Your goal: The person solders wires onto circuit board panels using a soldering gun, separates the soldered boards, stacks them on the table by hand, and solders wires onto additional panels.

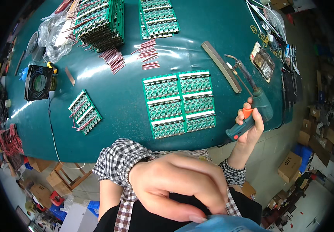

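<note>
My right hand (249,125) grips a green soldering gun (263,105) with an orange trigger; its metal tip points up and away over the table's right side. Close to the camera, my left hand (180,185) has its fingers and thumb curled together at the edge of a light blue face mask (223,224). The fingertips are partly hidden there. Between the hands and the far stacks lies a panel of green circuit boards (180,103) in two columns, with white strips and dark wires across it. A smaller board with red wires (85,112) rests to its left.
A long metal bar (222,66) and a grimy tray (262,62) lie near the soldering gun. Stacked boards (101,25) and another panel (159,19) stand at the back, with red wire bundles (113,60) in front. A black fan (39,82) sits at left.
</note>
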`<action>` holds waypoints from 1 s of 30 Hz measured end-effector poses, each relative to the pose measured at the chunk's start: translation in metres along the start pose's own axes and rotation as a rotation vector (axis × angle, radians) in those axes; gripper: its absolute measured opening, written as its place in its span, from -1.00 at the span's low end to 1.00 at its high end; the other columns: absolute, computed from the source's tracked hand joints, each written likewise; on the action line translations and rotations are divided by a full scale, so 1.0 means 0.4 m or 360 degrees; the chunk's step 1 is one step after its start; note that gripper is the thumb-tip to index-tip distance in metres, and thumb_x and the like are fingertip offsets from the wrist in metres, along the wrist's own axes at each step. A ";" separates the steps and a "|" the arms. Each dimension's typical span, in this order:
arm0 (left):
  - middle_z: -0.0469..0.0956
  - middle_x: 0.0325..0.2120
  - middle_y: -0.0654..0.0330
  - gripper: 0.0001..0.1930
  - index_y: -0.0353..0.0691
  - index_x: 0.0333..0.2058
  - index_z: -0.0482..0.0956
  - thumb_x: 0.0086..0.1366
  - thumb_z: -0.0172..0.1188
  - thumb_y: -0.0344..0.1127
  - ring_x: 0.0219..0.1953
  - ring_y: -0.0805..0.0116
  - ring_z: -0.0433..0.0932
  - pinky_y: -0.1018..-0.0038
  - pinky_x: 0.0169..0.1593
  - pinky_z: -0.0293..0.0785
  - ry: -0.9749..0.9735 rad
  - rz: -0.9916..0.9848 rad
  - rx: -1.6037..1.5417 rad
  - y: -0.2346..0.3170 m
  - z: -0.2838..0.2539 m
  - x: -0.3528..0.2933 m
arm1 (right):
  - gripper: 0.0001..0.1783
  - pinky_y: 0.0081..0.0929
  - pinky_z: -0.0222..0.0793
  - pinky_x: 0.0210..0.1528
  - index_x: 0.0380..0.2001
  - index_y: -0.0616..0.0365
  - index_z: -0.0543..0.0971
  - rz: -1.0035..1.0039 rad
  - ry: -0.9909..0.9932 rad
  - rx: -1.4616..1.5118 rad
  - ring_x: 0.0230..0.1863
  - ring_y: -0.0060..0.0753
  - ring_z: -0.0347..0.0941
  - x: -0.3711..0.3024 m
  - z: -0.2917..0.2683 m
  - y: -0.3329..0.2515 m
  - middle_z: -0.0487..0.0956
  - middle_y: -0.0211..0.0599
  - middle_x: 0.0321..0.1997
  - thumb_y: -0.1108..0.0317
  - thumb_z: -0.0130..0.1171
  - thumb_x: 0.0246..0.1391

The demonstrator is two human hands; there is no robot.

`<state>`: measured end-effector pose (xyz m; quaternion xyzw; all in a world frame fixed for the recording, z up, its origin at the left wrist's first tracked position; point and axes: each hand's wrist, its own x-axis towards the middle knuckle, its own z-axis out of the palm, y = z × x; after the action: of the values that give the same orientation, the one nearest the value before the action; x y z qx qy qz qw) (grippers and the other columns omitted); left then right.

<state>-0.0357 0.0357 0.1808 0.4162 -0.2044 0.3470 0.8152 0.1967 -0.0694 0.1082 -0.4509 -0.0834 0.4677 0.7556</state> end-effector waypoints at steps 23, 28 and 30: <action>0.51 -0.48 0.30 -0.80 -0.25 -0.30 0.52 0.20 0.16 -0.24 -0.43 0.58 0.47 0.63 -0.34 0.43 0.1470 -0.0324 0.0344 -0.139 -0.140 0.015 | -0.64 -0.68 0.16 -0.57 -0.09 0.21 0.26 0.0243 -0.0191 0.0236 -0.54 -0.60 0.15 -0.065 0.050 0.070 0.29 -0.42 -0.38 0.35 -0.02 0.04; 0.47 -0.51 0.38 -0.82 -0.25 -0.35 0.48 0.23 0.13 -0.24 -0.51 0.67 0.39 0.70 -0.44 0.35 0.1555 -0.0221 0.0220 -0.133 -0.154 -0.002 | -0.71 -0.65 0.23 -0.45 -0.10 0.19 0.29 0.0331 -0.0526 0.0151 -0.44 -0.56 0.22 -0.047 0.093 0.087 0.33 -0.41 -0.34 0.27 -0.06 0.16; 0.46 -0.50 0.38 -0.81 -0.25 -0.35 0.47 0.24 0.12 -0.24 -0.50 0.66 0.39 0.69 -0.44 0.35 0.1517 -0.0185 0.0207 -0.146 -0.156 0.000 | -0.76 -0.57 0.31 -0.41 -0.16 0.19 0.35 0.0370 -0.0481 0.0105 -0.39 -0.47 0.30 -0.045 0.085 0.065 0.39 -0.36 -0.34 0.32 -0.04 0.13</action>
<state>0.0101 0.0630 0.1139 0.2717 0.2375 0.4649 0.8085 0.1516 -0.0589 0.1137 -0.3573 -0.1279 0.6166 0.6898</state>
